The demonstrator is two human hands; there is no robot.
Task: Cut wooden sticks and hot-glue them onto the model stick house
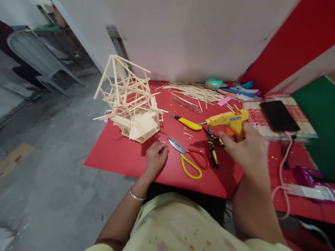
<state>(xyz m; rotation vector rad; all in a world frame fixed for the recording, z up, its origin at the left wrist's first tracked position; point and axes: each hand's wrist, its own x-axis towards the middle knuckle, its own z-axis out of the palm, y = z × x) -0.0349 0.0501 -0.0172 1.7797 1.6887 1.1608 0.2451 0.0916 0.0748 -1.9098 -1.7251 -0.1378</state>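
My right hand (251, 146) is closed round the handle of a yellow hot glue gun (227, 119), whose nozzle points left above the red tabletop. My left hand (156, 157) rests at the front of the table with its fingers curled together; whatever they may hold is too small to make out. Just behind it stands a small house model (133, 108) built of thin wooden sticks, with an open-framed roof. Scissors (187, 151) with one red and one yellow handle lie between my hands. Black-and-yellow pliers (213, 148) and a yellow utility knife (188, 122) lie below the glue gun.
Loose wooden sticks (196, 91) are piled along the wall, near a ruler (187, 105). On the right, a black phone (279, 116) with a pink cable (284, 167) rests on packs of sticks (252, 116). A plastic chair (43, 57) stands at the far left.
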